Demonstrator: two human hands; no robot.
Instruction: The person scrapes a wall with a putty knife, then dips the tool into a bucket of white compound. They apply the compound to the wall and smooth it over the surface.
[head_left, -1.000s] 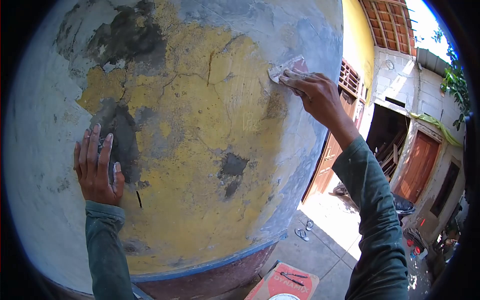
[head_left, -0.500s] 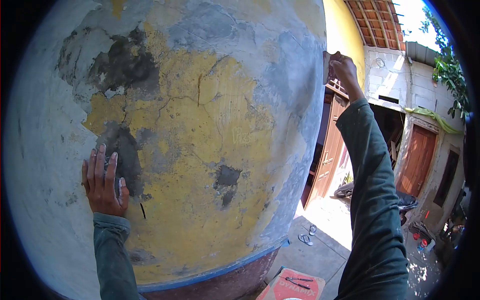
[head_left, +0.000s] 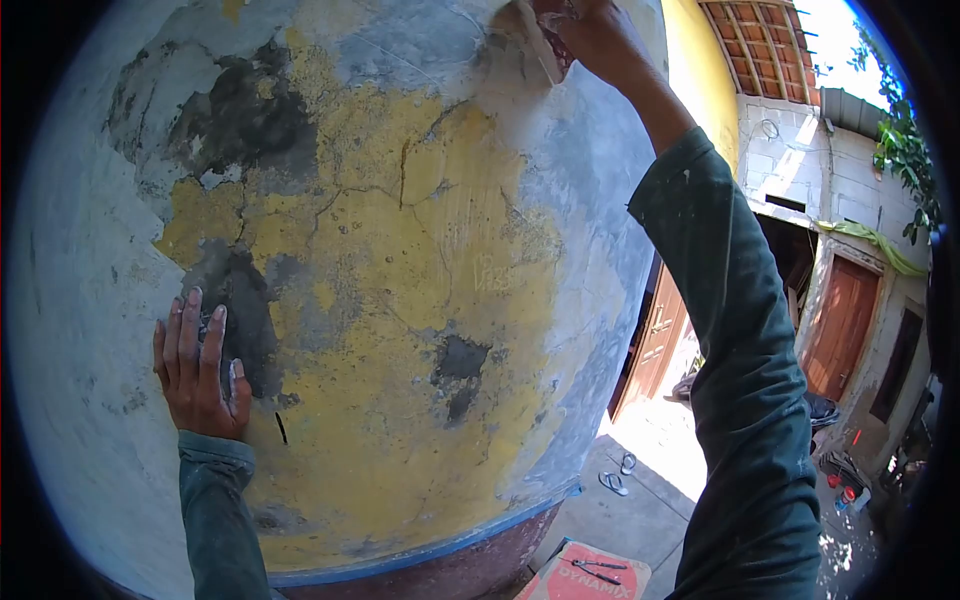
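My left hand (head_left: 203,375) lies against the wall (head_left: 380,280) at the lower left, fingers spread and pointing up, with whitish smears on them. At the top, my right hand (head_left: 595,38) grips a flat scraper-like tool (head_left: 548,48), its pale edge against the grey plaster; the tool's exact shape is partly hidden. Yellow old paint covers the wall's middle, with cracks, dark grey patches and bluish-white plaster around it.
Below right, pliers (head_left: 597,572) rest on a red and brown Dynamix bag or box (head_left: 570,580). Sandals (head_left: 613,484) lie on the paving. Wooden doors (head_left: 843,320) and a parked motorbike, partly hidden, are at the right.
My right hand has moved left and up with the tool, from the wall's right edge onto its upper face. My left hand stays on the wall; the view has shifted slightly.
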